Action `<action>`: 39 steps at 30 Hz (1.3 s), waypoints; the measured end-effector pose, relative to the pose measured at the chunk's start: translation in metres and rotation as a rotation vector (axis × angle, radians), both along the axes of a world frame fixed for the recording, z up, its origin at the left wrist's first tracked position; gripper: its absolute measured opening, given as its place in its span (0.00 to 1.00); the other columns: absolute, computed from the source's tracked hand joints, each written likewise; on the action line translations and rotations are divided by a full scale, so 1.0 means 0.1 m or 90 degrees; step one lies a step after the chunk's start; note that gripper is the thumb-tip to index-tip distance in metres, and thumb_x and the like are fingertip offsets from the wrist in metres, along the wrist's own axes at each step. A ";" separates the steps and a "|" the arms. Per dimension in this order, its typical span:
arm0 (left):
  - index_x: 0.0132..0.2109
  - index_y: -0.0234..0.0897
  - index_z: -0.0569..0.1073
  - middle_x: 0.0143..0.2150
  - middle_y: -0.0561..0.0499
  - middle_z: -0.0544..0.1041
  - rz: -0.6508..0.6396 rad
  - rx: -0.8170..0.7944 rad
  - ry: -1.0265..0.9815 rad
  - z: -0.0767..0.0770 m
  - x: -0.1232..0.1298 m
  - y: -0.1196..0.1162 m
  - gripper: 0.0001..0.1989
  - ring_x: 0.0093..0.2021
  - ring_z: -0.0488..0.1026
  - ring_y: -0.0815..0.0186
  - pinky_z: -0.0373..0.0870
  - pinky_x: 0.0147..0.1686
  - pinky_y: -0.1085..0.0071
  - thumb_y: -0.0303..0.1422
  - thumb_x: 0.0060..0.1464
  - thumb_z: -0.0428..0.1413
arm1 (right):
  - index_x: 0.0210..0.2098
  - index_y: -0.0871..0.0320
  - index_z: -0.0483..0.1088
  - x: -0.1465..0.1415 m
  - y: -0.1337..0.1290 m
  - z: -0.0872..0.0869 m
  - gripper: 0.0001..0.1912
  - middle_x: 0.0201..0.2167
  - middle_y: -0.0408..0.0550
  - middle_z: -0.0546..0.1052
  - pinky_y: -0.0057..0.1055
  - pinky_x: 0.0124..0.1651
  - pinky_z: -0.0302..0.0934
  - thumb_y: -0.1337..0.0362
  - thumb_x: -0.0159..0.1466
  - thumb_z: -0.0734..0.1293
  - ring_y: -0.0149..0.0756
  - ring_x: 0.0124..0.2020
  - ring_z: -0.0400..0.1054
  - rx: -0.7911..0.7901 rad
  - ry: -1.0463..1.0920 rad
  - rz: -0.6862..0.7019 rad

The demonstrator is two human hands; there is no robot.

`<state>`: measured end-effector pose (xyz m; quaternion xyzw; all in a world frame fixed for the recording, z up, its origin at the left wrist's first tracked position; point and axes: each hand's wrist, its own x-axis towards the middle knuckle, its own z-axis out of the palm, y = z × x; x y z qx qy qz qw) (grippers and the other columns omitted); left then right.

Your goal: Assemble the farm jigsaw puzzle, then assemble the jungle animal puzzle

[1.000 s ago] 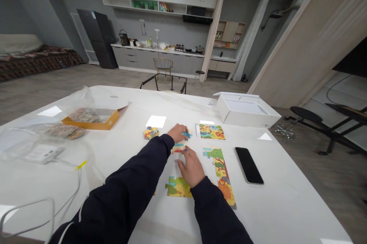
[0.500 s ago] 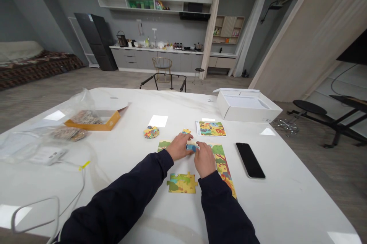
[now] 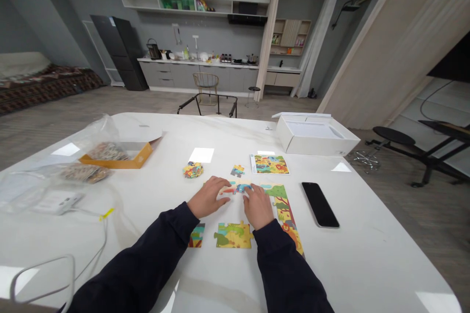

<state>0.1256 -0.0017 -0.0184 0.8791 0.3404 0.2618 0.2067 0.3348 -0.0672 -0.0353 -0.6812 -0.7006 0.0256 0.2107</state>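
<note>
hands [image 3: 209,197] [image 3: 258,208] curved loosely wide at flat, knob-edged puzzle pieces [image 3: 240,188] on glossy white table [image 3: 216,274]

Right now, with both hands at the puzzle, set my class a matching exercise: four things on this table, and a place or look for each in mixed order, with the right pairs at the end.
Things
1. Phone
2. Picture card
3. Crocodile section
4. Pile of pieces

Places and looks
A. Between left sleeve and right sleeve
B. Heaped beyond the left hand
C. Black screen facing up
D. White strip along its left edge

Right pairs: 1-C, 2-D, 3-A, 4-B
</note>
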 end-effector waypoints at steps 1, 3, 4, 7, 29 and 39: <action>0.55 0.43 0.75 0.56 0.45 0.77 0.002 0.004 0.002 -0.02 -0.04 -0.03 0.18 0.57 0.69 0.53 0.67 0.59 0.54 0.33 0.58 0.63 | 0.57 0.57 0.74 -0.01 0.00 0.00 0.19 0.60 0.61 0.74 0.50 0.60 0.63 0.69 0.68 0.64 0.55 0.62 0.66 -0.001 0.000 0.007; 0.55 0.43 0.76 0.57 0.46 0.77 0.014 0.008 0.010 -0.06 -0.07 -0.07 0.16 0.58 0.68 0.53 0.65 0.60 0.53 0.33 0.59 0.61 | 0.59 0.57 0.73 -0.04 0.01 0.00 0.21 0.64 0.60 0.71 0.50 0.62 0.62 0.71 0.68 0.63 0.54 0.66 0.62 -0.003 -0.001 0.037; 0.55 0.44 0.77 0.57 0.46 0.77 0.019 0.008 0.015 -0.08 -0.07 -0.08 0.16 0.58 0.68 0.52 0.65 0.60 0.52 0.33 0.60 0.60 | 0.60 0.57 0.73 -0.05 0.01 -0.01 0.22 0.65 0.59 0.70 0.50 0.63 0.61 0.71 0.68 0.62 0.53 0.67 0.61 -0.007 -0.001 0.056; 0.55 0.44 0.77 0.56 0.46 0.78 0.022 0.001 0.029 -0.13 -0.05 -0.10 0.16 0.58 0.67 0.52 0.64 0.61 0.51 0.33 0.60 0.60 | 0.60 0.59 0.73 -0.06 0.03 -0.03 0.22 0.65 0.60 0.70 0.49 0.65 0.62 0.71 0.69 0.61 0.51 0.68 0.61 -0.025 0.011 0.091; 0.54 0.42 0.78 0.56 0.47 0.78 0.044 -0.014 0.043 -0.13 -0.05 -0.11 0.14 0.58 0.69 0.54 0.65 0.60 0.52 0.31 0.60 0.59 | 0.62 0.62 0.72 -0.05 0.05 -0.02 0.22 0.66 0.60 0.69 0.45 0.69 0.56 0.68 0.73 0.55 0.48 0.69 0.59 -0.085 0.001 0.078; 0.46 0.42 0.78 0.51 0.48 0.79 0.049 -0.016 0.052 -0.09 -0.03 -0.06 0.08 0.54 0.72 0.55 0.67 0.56 0.55 0.31 0.60 0.60 | 0.53 0.63 0.74 0.00 0.07 0.03 0.20 0.54 0.60 0.77 0.43 0.62 0.61 0.71 0.71 0.55 0.46 0.59 0.68 0.089 0.125 0.020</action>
